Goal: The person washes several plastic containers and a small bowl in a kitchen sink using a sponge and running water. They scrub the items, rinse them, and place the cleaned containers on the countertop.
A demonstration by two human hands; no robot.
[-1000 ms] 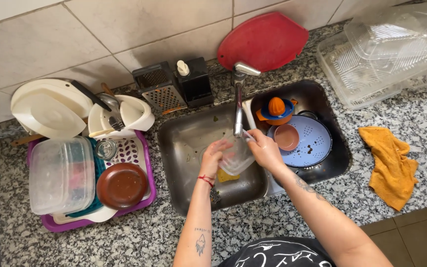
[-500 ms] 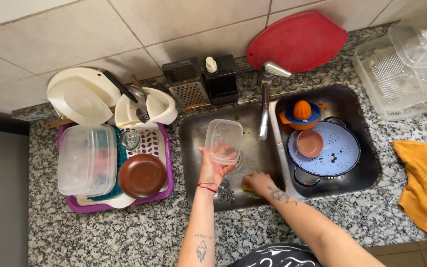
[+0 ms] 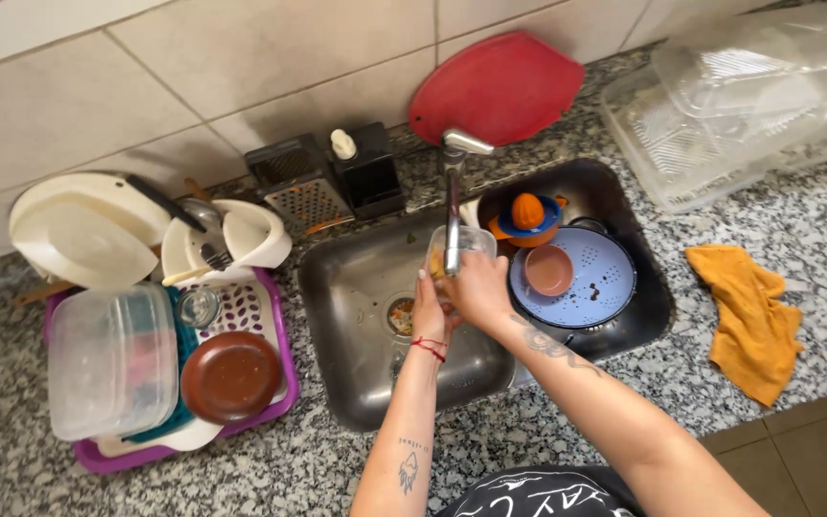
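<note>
Clear tub (image 3: 459, 247) held over the left sink basin (image 3: 356, 297), right under the tap (image 3: 453, 206). It's tipped on its side; long axis runs roughly toward the wall, and which way the mouth faces can't be told w/ certainty. Left hand (image 3: 430, 308) grips the tub's near-left edge, fingers wrapped. Right hand (image 3: 481, 290) is closed on the near-right side; something yellow-orange shows at the tub, prob. a sponge, can't confirm.

Right basin holds a blue lid (image 3: 576, 282), a pink bowl (image 3: 548, 269) on it & an orange juicer (image 3: 527, 215).

Surface: speckled granite counter (image 3: 796, 230), tiled wall behind. Purple rack (image 3: 279, 383) at left w/ brown plate (image 3: 231, 376) & plastic box (image 3: 112, 359). Grater (image 3: 301, 191), red board (image 3: 498, 88), yellow cloth (image 3: 750, 316) at right.
</note>
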